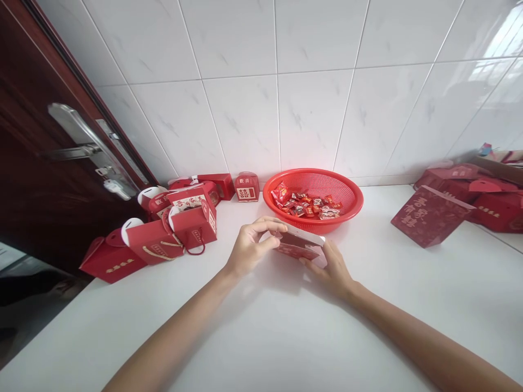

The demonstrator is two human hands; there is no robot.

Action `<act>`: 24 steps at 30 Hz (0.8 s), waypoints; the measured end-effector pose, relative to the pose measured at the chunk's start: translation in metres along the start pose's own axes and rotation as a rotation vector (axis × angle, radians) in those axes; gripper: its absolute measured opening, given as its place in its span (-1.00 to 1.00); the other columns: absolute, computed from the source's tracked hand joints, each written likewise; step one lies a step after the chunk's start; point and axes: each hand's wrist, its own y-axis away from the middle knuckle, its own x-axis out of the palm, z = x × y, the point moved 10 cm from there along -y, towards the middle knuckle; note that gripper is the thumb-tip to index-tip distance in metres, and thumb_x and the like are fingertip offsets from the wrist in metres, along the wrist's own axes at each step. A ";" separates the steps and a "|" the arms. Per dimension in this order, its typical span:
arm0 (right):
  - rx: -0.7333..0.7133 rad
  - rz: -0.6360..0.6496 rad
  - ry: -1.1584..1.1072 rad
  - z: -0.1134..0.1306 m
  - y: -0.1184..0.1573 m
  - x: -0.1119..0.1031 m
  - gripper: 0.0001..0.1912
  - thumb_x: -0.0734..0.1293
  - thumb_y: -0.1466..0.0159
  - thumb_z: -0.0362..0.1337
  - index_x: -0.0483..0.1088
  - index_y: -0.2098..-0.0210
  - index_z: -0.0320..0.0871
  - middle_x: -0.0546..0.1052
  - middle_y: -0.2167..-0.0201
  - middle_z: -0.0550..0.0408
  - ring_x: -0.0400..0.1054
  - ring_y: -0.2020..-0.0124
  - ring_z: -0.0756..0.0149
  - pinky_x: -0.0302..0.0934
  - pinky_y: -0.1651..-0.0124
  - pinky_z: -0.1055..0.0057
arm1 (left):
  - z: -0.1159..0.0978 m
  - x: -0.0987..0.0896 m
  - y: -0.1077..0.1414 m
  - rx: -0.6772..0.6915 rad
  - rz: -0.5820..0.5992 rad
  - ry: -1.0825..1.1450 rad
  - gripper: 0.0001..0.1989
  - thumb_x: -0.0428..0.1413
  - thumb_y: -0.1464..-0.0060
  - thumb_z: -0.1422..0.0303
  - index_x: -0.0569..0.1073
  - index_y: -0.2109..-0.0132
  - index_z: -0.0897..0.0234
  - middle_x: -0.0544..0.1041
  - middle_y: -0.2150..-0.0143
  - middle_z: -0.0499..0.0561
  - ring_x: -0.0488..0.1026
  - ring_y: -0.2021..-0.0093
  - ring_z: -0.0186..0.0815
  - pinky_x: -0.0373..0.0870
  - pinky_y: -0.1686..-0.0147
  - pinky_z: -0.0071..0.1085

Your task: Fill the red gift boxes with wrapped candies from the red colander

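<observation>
A dark red paper gift box (297, 250) is between my two hands, tilted, its pale-edged open side facing up toward me. My left hand (257, 242) pinches its left edge with thumb and fingers. At the other end, my right hand (332, 268) grips it, with the thumb in front and the fingers partly hidden behind. Just beyond the box stands a red plastic basket (347, 209), holding several wrapped candies (304, 206) in red and brown wrappers.
Several red gift boxes (159, 239) stand at the left by a dark door (36, 179). A small red box (247, 187) sits against the tiled wall. At right are a dark red box (431, 216) and more red boxes (496, 207) on the white table (261, 337).
</observation>
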 end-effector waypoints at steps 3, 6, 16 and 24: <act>-0.021 0.000 0.041 0.002 0.000 -0.001 -0.69 0.31 -0.34 -0.14 0.31 -0.03 -0.09 0.54 0.21 -0.04 0.45 0.22 0.08 0.37 0.21 0.17 | 0.003 -0.001 -0.003 -0.019 -0.025 -0.073 -0.89 0.25 0.06 0.34 0.69 0.37 0.16 0.62 0.26 0.03 0.50 0.18 -0.19 0.42 0.14 -0.30; -0.030 0.006 0.028 0.003 -0.001 0.000 -0.67 0.31 -0.35 -0.15 0.28 -0.06 -0.09 0.54 0.16 -0.06 0.46 0.19 0.07 0.39 0.17 0.15 | 0.005 -0.002 -0.004 -0.016 -0.033 -0.130 -0.87 0.27 0.04 0.29 0.69 0.31 0.17 0.60 0.29 0.02 0.49 0.29 -0.23 0.41 0.20 -0.29; -0.310 -0.127 0.059 0.036 -0.003 -0.033 -0.36 0.24 -0.39 -0.26 -0.04 -0.39 -0.08 0.33 -0.23 -0.26 0.31 -0.20 -0.05 0.33 -0.11 -0.04 | 0.002 0.004 -0.002 0.018 0.051 -0.277 -0.79 0.19 0.08 0.44 0.68 0.30 0.09 0.57 0.24 -0.01 0.43 0.40 -0.32 0.41 0.31 -0.35; -0.444 -0.126 0.093 0.060 -0.005 -0.052 -0.33 0.24 -0.36 -0.23 0.01 -0.42 0.00 0.16 -0.36 -0.23 0.29 -0.21 -0.13 0.29 -0.10 -0.12 | -0.003 0.009 0.003 0.072 0.083 -0.336 -0.67 0.15 0.05 0.49 0.68 0.18 0.06 0.54 0.22 -0.03 0.40 0.46 -0.38 0.45 0.35 -0.40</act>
